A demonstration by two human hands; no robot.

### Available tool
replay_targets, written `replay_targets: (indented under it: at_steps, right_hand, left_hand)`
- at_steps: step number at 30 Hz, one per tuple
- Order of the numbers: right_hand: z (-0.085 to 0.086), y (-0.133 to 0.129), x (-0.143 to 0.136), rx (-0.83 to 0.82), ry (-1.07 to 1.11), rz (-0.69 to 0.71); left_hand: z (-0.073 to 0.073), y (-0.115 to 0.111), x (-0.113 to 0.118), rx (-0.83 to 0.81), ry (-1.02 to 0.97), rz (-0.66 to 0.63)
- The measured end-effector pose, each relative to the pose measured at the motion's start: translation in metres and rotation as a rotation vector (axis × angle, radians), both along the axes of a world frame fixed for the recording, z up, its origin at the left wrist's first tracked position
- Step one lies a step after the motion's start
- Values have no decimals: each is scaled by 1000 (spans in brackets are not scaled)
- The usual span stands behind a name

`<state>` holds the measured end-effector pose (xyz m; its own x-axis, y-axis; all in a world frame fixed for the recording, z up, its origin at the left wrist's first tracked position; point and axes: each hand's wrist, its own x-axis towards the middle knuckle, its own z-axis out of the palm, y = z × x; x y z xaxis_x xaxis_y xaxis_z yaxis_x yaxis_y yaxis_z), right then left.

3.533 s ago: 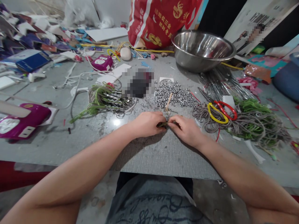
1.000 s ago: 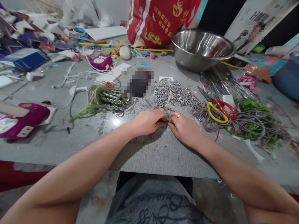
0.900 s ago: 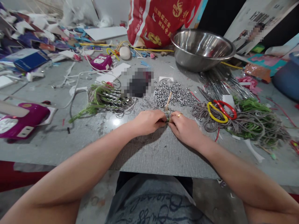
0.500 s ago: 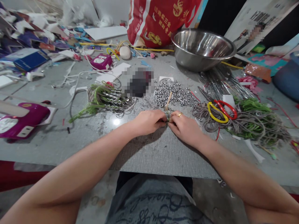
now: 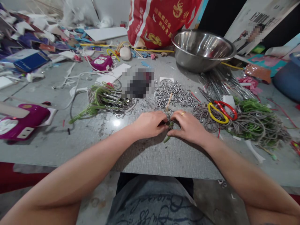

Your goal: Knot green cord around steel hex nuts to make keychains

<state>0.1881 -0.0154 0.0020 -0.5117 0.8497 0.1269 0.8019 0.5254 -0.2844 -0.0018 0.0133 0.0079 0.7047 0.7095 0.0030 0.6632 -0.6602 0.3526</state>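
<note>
My left hand (image 5: 152, 124) is closed in a pinch near the middle of the table's front part. Opposite it, my right hand (image 5: 188, 127), with a gold ring on a finger, curls its fingers around the same small spot. A short green cord (image 5: 167, 139) shows between the hands, its end sticking out below my right thumb. Fingers hide most of what is held. Just beyond the fingertips a thin wooden stick (image 5: 169, 101) rises at a slant. Behind it lies a pile of small shiny metal rings (image 5: 174, 92).
Scissors (image 5: 221, 112) with red and yellow handles rest on grey and green cords (image 5: 257, 125) at right. More green cords with metal pieces (image 5: 100, 98) lie left. A steel bowl (image 5: 203, 51), a red bag (image 5: 152, 23) and purple power sockets (image 5: 23, 122) stand around.
The fingers of my right hand have spread a little and the thumb has moved down toward me. More green cord now shows between the hands. My left hand is nearly still.
</note>
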Motion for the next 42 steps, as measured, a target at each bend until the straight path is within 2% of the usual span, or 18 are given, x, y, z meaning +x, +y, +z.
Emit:
replay_targets:
  at_steps: [6, 12, 16, 21, 28, 32, 34, 37, 39, 42]
  right_hand:
    - [5, 3, 4, -44, 16, 62]
    - [13, 10, 15, -171, 86, 148]
    - [4, 13, 14, -99, 126, 72]
    - [-6, 12, 8, 11, 72, -54]
    - [-7, 13, 7, 56, 14, -136]
    - [-5, 11, 6, 108, 47, -130]
    - [-2, 9, 5, 181, 104, -89]
    - [3, 4, 1, 261, 144, 57]
    - [4, 0, -4, 268, 117, 152]
    - [3, -6, -13, 256, 51, 225]
  left_hand:
    - [-1, -12, 10, 87, 75, 91]
    - [-3, -14, 13, 100, 91, 105]
    - [-2, -13, 11, 69, 103, 105]
    - [0, -13, 8, 34, 139, 61]
    - [5, -14, 8, 14, 152, 22]
    - [7, -11, 2, -52, 50, 15]
    - [10, -5, -2, -116, -65, 18]
    - [14, 4, -5, -221, -185, 89]
    - [14, 8, -6, -264, -215, 137]
    - [13, 11, -6, -279, -252, 144]
